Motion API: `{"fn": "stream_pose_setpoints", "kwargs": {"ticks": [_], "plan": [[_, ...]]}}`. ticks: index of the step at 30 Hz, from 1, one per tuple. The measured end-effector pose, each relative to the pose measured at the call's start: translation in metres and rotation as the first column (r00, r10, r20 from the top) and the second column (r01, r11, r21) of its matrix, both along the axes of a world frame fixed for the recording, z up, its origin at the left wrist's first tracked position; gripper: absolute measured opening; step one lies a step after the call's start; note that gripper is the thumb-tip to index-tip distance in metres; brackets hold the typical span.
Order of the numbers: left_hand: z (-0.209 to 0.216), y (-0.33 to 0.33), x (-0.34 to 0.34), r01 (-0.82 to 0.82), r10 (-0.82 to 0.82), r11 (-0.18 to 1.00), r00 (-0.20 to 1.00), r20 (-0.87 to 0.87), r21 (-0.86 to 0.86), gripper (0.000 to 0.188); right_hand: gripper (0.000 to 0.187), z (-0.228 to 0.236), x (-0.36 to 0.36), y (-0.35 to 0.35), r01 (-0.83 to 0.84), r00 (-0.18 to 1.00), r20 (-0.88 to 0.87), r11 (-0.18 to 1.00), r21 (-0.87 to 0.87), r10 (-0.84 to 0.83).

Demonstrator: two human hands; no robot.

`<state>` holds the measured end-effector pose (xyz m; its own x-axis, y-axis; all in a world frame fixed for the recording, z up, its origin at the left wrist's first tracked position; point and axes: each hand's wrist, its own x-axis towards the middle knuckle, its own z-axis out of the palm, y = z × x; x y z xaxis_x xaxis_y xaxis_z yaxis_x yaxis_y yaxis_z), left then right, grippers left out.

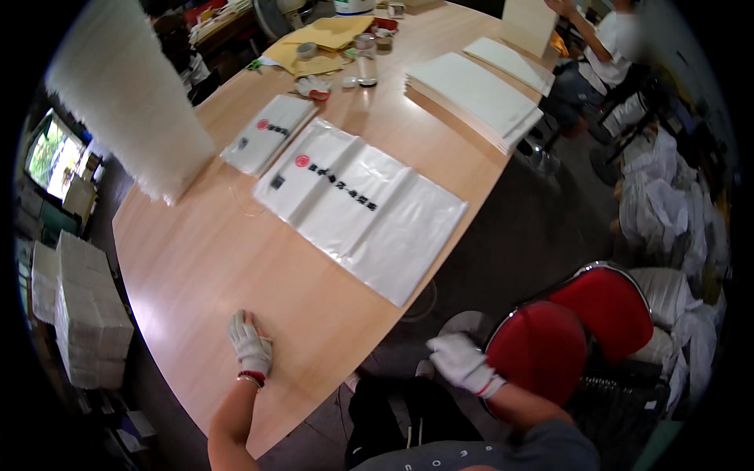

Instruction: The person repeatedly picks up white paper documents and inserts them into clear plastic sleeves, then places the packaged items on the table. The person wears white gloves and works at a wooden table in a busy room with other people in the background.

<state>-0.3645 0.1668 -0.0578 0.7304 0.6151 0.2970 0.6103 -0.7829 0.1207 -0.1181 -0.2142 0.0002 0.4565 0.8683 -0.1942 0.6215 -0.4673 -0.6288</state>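
Note:
My left hand (252,343), in a white glove with bare fingertips partly showing, lies flat on the pale wooden table (181,267) and holds nothing. Off the table's edge, my right hand (463,363) hangs in a white glove beside a red chair (538,353); its fingers are smeared by motion. Farther up the table, a large white plastic bag (361,208) with dark and red print is spread flat, with fold creases across it. Behind its left end sits a folded stack of similar printed bags (269,133). Neither hand touches the bags.
A tall white slab with shaggy edges (129,102) stands at the table's far left. White sheets (471,94) are stacked at the far right. A glass jar (366,61), a glove (312,86) and yellow paper (330,33) lie at the back. A person (609,55) sits beyond.

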Motion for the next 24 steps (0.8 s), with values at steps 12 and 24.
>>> {"fn": "stream_pose_setpoints", "kwargs": {"ticks": [12,24], "plan": [[0.032,-0.086,0.058,0.415,-0.436,0.894,0.893,-0.113,-0.171,0.053,0.017,-0.059,0.067,-0.119,-0.027,0.824,0.565,0.993,0.112,-0.041],[0.033,-0.08,0.059,0.414,-0.442,0.887,0.89,-0.114,-0.203,0.05,0.022,-0.088,0.111,-0.136,0.431,0.743,0.589,0.9,-0.059,-0.317]]}}
